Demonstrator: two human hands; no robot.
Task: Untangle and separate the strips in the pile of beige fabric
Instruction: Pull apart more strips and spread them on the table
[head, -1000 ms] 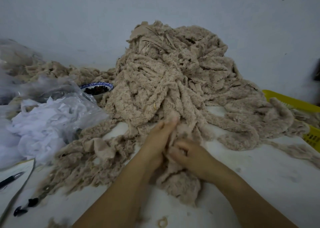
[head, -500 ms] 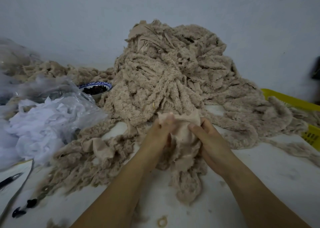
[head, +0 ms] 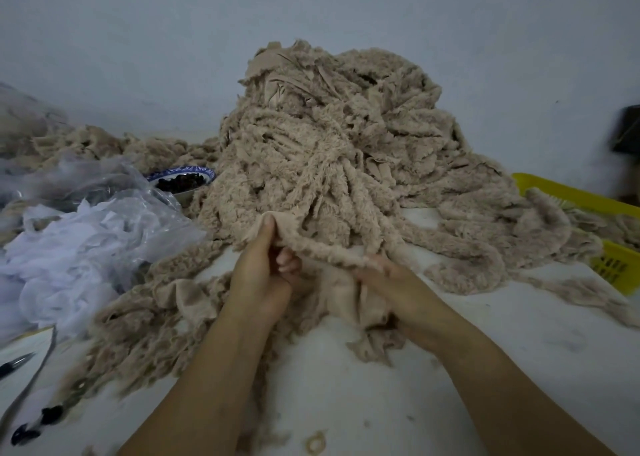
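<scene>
Head view: a tall pile of beige fabric [head: 346, 144] is heaped on the white table [head: 485, 369], flanked by a plastic bag [head: 86, 241] and a yellow basket [head: 571, 199]. In front of the pile, one strip [head: 322, 251] is stretched, pinched by the left hand [head: 261, 275] and gripped in the right hand [head: 398, 289], its fingers curled.

I see the pile [head: 329, 151] as fuzzy beige throughout, with its smooth backing a shade pinker. At its nine o'clock the bowl [head: 194, 170] has a blue-and-white patterned rim and dark contents. At three o'clock the basket [head: 613, 268] is bright yellow. The table [head: 519, 351] is white and the wall [head: 138, 57] is grey-blue.
</scene>
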